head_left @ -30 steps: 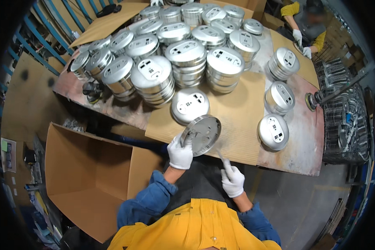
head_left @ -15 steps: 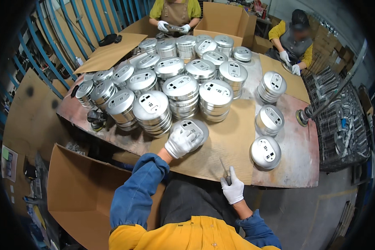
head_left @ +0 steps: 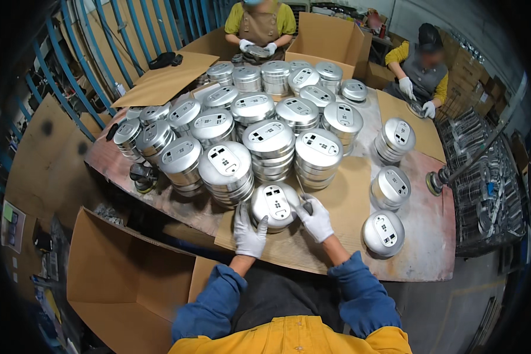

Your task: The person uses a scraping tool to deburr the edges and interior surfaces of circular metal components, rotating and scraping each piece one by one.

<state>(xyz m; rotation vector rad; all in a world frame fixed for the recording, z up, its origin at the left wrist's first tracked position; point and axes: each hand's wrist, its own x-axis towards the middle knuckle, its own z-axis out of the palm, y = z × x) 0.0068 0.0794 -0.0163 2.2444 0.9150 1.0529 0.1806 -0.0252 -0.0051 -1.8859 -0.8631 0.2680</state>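
A round silver metal housing (head_left: 277, 202), its flat top plate marked by small square cut-outs, sits on the cardboard sheet (head_left: 336, 236) in front of me. My left hand (head_left: 249, 232), in a white glove, grips its left rim, fingers along the side and thumb at the front. At the opposite rim is my gloved right hand (head_left: 316, 219), closed around a slim hand tool (head_left: 307, 207) with a dark handle. The tool's thin blade points away from me beside the housing; its exact kind is unclear. Stacked metal housings (head_left: 225, 165) stand just beyond.
More housings (head_left: 384, 233) line the right side. A power sander (head_left: 143, 178) lies at the table's left edge, another sander-like tool (head_left: 435, 182) at the right. An open carton (head_left: 130, 259) stands lower left. Two co-workers (head_left: 259, 29) handle parts across the table.
My left hand has slid from the housing's top to its left rim. My right hand has come up and left with the tool to the housing's right side. The view has shifted slightly.
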